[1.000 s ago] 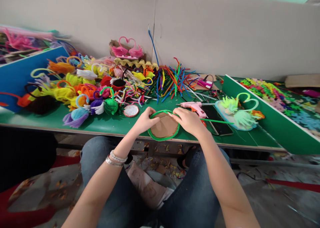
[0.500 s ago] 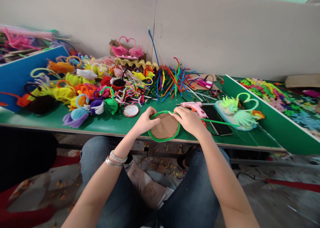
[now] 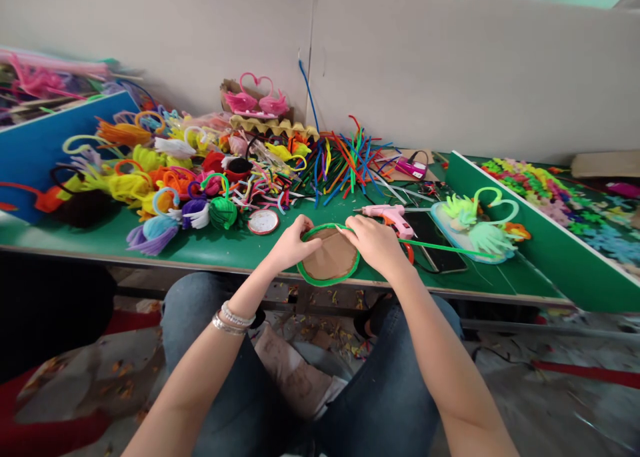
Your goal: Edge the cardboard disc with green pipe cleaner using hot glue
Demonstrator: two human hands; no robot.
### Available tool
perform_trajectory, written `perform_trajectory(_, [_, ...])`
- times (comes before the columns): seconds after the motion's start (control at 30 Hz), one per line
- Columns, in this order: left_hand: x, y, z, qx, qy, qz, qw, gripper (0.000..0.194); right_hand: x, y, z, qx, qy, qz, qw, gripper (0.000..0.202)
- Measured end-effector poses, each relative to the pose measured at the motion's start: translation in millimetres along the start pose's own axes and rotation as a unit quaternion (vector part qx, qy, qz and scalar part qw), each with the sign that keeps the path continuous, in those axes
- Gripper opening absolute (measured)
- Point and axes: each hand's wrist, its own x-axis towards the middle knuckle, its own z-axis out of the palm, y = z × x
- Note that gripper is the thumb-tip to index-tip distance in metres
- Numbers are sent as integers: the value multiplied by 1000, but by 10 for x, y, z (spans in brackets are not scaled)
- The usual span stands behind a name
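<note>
An oval cardboard disc (image 3: 331,257), edged in green, is held between my two hands at the table's front edge. My left hand (image 3: 293,243) is closed on its left side, with the thumb lying over the top face. At the upper right rim, my right hand (image 3: 374,245) is closed, pinching a green pipe cleaner (image 3: 443,247) against the edge. The pipe cleaner's loose end sticks out to the right, past the wrist. Just behind my right hand lies a pink glue gun (image 3: 393,215). Fingers under the disc are hidden.
A phone (image 3: 440,245) and a finished swan pair (image 3: 483,230) lie right, before a green divider (image 3: 540,237). Left are several pipe-cleaner swans (image 3: 223,210) and a round white lid (image 3: 263,221). Loose pipe cleaners (image 3: 350,160) are heaped behind. A blue board (image 3: 60,150) stands far left.
My right hand has shifted slightly left along the rim, and the pipe cleaner's loose end sits a little differently. My left hand keeps its hold on the disc.
</note>
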Motion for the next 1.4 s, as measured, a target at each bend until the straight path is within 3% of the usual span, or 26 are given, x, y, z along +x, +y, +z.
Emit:
perform_trajectory(0.23, [-3, 37, -6, 23, 18, -43, 999, 23, -22, 26, -61, 57, -27, 24, 998, 29])
perform_trajectory(0.5, [-13, 70, -31, 19, 21, -47, 999, 23, -58, 115, -117, 134, 2, 56, 989, 27])
perform_trajectory(0.7, [-9, 84, -52, 6, 20, -57, 998, 22, -46, 189, -174, 241, 49, 92, 965, 26])
perform_trajectory(0.83, [0, 98, -76, -1, 22, -67, 998, 21, -56, 220, -137, 292, 6, 81, 953, 30])
perform_trajectory(0.9, [6, 98, -83, -2, 25, -69, 997, 21, -63, 219, -122, 295, -8, 71, 953, 35])
perform_trajectory(1.07, [8, 84, -77, -9, 18, -62, 998, 21, -73, 213, -141, 276, 25, 68, 958, 46])
perform_trajectory(1.4, [4, 63, -54, -7, 8, -46, 999, 20, -50, 222, -79, 268, -42, 31, 962, 40])
